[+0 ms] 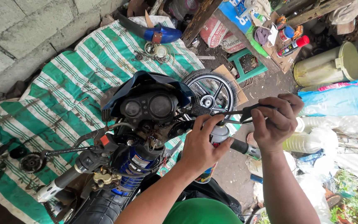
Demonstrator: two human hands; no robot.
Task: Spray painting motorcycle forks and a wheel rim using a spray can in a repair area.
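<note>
Green cloth of the person's shirt [201,211] sits lowest in the view, closest of all. Both bare arms reach up from it to a motorbike [141,137] with its covers taken off.

Left hand [204,143] is closed around a spray can [215,143]. Its grip is wrapped tight on the can, fingers curled over the top. Most of the can is hidden behind this hand; its lower end pokes out below the wrist.

Right hand [276,122] is just beside the left one. Its grip is pinched shut on the black brake lever [245,112], with the fingers folded over it. Under that grip is the handlebar end [245,148], grey and black.

Past the left grip, further along the bar, are two round dials [148,107] in a black case. Beyond both grips stands the front wheel [210,89].

Under the bike lies a green and white striped sheet [63,83] with small metal parts on it. Well away from the right grip there is a pale drum [326,66] on its side.
</note>
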